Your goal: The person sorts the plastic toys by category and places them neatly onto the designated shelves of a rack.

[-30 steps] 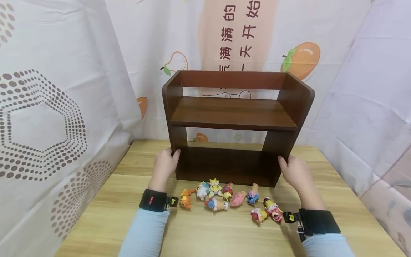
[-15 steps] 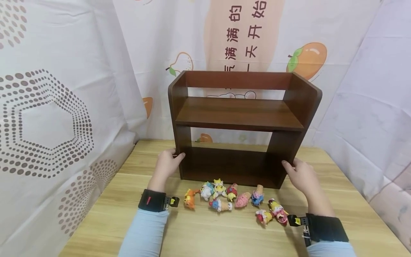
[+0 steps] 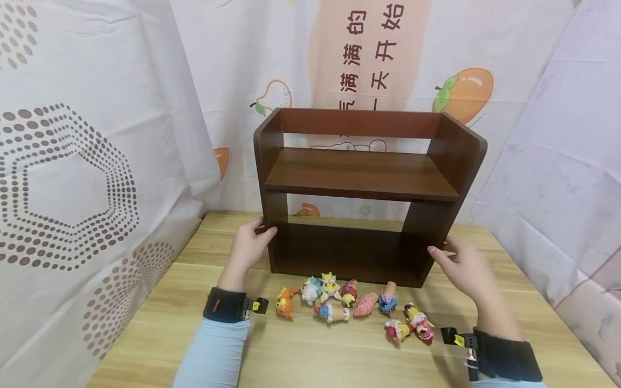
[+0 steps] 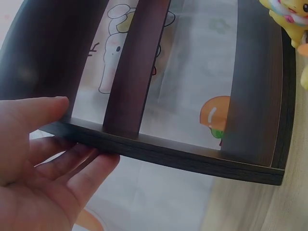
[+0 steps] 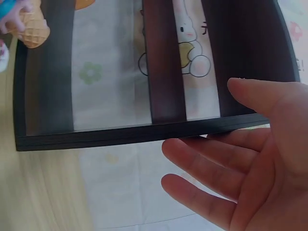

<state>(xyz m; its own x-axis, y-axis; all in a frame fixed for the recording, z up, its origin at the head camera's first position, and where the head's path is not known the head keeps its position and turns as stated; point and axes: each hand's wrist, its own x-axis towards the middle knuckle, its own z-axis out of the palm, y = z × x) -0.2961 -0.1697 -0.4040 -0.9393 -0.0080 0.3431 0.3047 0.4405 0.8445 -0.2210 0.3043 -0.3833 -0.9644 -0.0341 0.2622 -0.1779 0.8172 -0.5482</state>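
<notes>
A dark brown two-tier shelf [image 3: 361, 172] stands upright on the wooden table. My left hand [image 3: 249, 245] is at its left side panel, thumb by the front edge and fingers along the outside, in a loose spread. At the right side panel my right hand [image 3: 463, 267] has its thumb near the front edge. The right wrist view shows its fingers [image 5: 207, 166] spread apart below the panel; contact there is hard to tell. Several small toy figures lie in front of the shelf, among them an orange one [image 3: 285, 303], an ice-cream-cone one [image 3: 332, 312] and a pink one [image 3: 365, 304].
The wooden table [image 3: 310, 353] extends in front of the toys. A printed curtain [image 3: 233, 70] hangs behind the shelf, and patterned cloth [image 3: 82, 188] covers the left side. Two more toys [image 3: 398, 330] [image 3: 420, 323] lie closer to the right wrist.
The head view has shifted slightly. My right hand has loosened and drawn back a little to the right of the shelf; the left hand's fingers have loosened too. Shelf and toys keep their arrangement.
</notes>
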